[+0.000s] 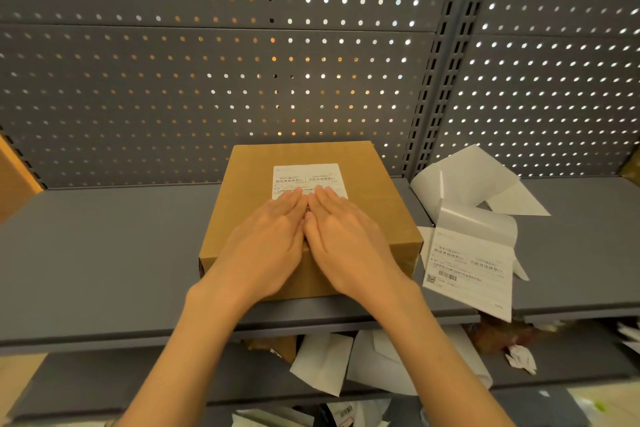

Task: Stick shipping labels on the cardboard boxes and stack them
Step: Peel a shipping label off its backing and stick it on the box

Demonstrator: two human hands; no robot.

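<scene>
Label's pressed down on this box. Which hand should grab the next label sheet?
Right, probably. The next label sheet lies on the shelf just right of the box, nearer the right hand. The left hand would have to cross over it.

A box [311, 218] sits on a grey shelf [104, 253] in front of a perforated back panel [207, 62]. A white label [308, 178] lies on the box top. The left hand [266, 236] and right hand [346, 239] lie flat, side by side, fingers straight, fingertips on the label's near edge. Loose label sheets [467, 253] lie right of the box.
</scene>
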